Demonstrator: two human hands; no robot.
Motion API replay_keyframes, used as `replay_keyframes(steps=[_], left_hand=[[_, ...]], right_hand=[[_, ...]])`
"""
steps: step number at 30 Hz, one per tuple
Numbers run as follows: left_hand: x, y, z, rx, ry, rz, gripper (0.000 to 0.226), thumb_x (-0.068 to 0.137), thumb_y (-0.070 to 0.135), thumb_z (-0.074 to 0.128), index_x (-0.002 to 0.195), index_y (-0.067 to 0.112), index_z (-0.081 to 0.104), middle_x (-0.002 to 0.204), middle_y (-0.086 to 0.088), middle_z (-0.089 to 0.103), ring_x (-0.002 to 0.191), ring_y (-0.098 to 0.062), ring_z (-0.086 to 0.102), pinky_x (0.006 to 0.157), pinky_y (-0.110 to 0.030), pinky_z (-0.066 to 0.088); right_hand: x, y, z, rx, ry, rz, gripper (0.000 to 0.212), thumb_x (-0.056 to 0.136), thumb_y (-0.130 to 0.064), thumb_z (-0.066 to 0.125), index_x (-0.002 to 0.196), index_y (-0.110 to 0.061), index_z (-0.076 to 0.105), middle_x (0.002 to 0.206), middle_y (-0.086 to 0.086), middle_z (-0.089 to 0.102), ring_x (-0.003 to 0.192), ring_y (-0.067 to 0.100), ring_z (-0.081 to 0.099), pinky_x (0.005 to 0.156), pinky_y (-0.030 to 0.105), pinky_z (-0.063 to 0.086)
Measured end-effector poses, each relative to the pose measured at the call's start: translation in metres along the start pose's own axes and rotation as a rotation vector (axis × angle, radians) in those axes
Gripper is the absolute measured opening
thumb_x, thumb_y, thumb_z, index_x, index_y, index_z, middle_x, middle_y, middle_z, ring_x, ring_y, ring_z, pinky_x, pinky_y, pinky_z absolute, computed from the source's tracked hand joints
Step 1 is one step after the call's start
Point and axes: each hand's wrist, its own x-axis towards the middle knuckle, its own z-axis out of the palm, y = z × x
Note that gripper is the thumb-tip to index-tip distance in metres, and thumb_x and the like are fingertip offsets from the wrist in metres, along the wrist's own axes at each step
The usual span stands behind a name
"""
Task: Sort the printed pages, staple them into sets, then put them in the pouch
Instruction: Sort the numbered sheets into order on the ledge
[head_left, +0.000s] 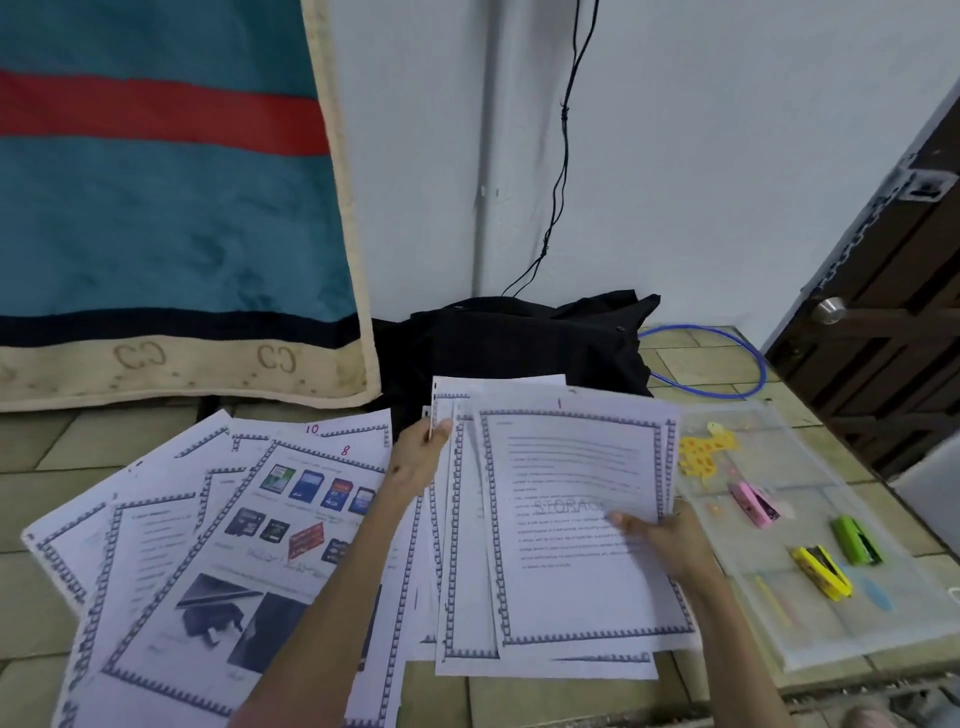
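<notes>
— What lies nearest?
— Loose printed pages (218, 545) spread on the tiled floor (519, 696), at the left.
— And the hands?
— The left hand (415, 462) pinches the far edge of a held stack (561, 525); the right hand (660, 535) grips its right side.
— The pouch?
— The clear pouch (810, 623) lies right of the stack, three staplers (821, 571) on it.

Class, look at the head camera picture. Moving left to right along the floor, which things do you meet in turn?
Fanned loose pages → left hand → held stack of pages → right hand → pink stapler → yellow stapler → green stapler, all three on the clear pouch.
</notes>
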Motion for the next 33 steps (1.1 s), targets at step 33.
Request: replay_keyframes(steps=[33], left_hand=[[-0.065,-0.029,-0.103,0.259,0.426,-0.375,0.075,0.066,0.025,0.084,0.129,0.005,0.05,0.128,-0.013,0.059,0.116,-0.028,0.056,0.092,-0.033,0.048]], right_hand=[[0.031,-0.004,0.034,0.12,-0.039,0.017,0.026,0.092,-0.011,0.056,0.114,0.003,0.058,0.108,0.016,0.061,0.064,0.014,0.065,0.048,0.012,0.052]])
